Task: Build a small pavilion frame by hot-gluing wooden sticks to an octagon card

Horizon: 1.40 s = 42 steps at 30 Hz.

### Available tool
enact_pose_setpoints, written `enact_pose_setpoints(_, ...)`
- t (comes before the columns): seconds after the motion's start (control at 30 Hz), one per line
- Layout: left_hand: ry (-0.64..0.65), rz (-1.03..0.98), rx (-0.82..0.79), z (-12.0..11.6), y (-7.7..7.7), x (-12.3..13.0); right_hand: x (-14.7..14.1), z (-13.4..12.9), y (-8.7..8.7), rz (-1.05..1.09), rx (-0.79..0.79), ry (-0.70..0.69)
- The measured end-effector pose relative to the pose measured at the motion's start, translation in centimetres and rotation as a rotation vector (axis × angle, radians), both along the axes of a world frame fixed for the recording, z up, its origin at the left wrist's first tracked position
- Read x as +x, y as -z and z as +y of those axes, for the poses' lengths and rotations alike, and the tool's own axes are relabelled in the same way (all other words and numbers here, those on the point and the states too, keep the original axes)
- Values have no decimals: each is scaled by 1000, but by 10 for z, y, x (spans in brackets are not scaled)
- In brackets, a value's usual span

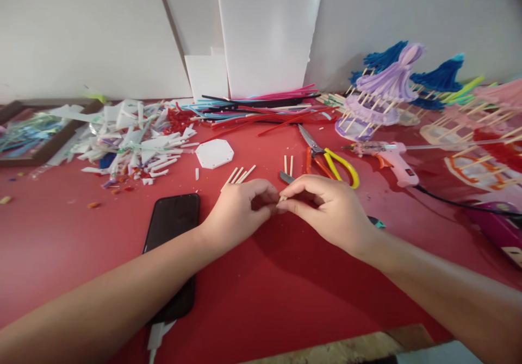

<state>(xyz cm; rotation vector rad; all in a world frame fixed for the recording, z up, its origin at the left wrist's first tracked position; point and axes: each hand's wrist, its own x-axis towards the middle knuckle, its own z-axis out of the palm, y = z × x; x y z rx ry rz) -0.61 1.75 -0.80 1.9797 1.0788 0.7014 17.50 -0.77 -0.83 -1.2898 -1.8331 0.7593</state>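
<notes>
My left hand (236, 209) and my right hand (336, 209) meet over the red table, each in a pinch. Between their fingertips are short wooden sticks (282, 199), mostly covered by the fingers. Just beyond my left hand lie several pale wooden sticks (240, 174). Two more short sticks (289, 164) rest past my right hand. Partly under that hand is a cutter knife, its grey blade (286, 177) and green end (376, 222) showing on either side. A white octagonal plate (215, 154) with small holes along its edge lies farther back.
A phone (173, 223) lies left, near my forearm. Behind are scissors (326, 160), a pink glue gun (393, 160) with a cord, pipe cleaners (261, 108) and a pile of white scraps (130, 136). Carousel-like models (377, 89) stand at right; white boards (267, 38) lean on the wall.
</notes>
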Motion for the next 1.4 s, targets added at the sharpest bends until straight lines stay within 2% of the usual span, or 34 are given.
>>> enact_pose_setpoints(0.13, -81, -123, -23, 3, 4, -1, 5, -1, 0, 3, -80, 60)
enact_pose_setpoints(0.2, -120, -162, -56, 4, 5, -1, 6, -3, -2, -101, -155, 26)
enact_pose_setpoints(0.3, -105, -197, -131, 5, 5, 0, 4, -8, -4, -277, -215, -74)
enact_pose_setpoints(0.4, -84, -211, -182, 3, 3, 0, 7, -8, -2, -433, -103, -91)
enact_pose_setpoints(0.53, -97, -213, -222, 2, 1, 0, 25, -1, 0, -689, 164, -3)
enact_pose_setpoints(0.67, -95, -153, -152, 4, 0, -1, 38, 8, -1, -843, 220, -13)
enact_pose_setpoints(0.8, -89, -112, -68, 4, 1, -2, 37, 12, 0, -833, 187, -69)
enact_pose_setpoints(0.93, -81, -113, -5, 3, 0, -4, 37, 10, 6, -806, 211, -23)
enact_pose_setpoints(1.03, -125, -169, 29, 1, -4, -4, 38, 7, 7, -759, 233, 21)
enact_pose_setpoints(1.2, -138, -226, -46, -1, -6, -4, 31, 0, -5, -550, 276, 85)
enact_pose_setpoints(1.4, 0, -278, -112, 0, -6, -2, 16, -8, -18, -411, 345, -15)
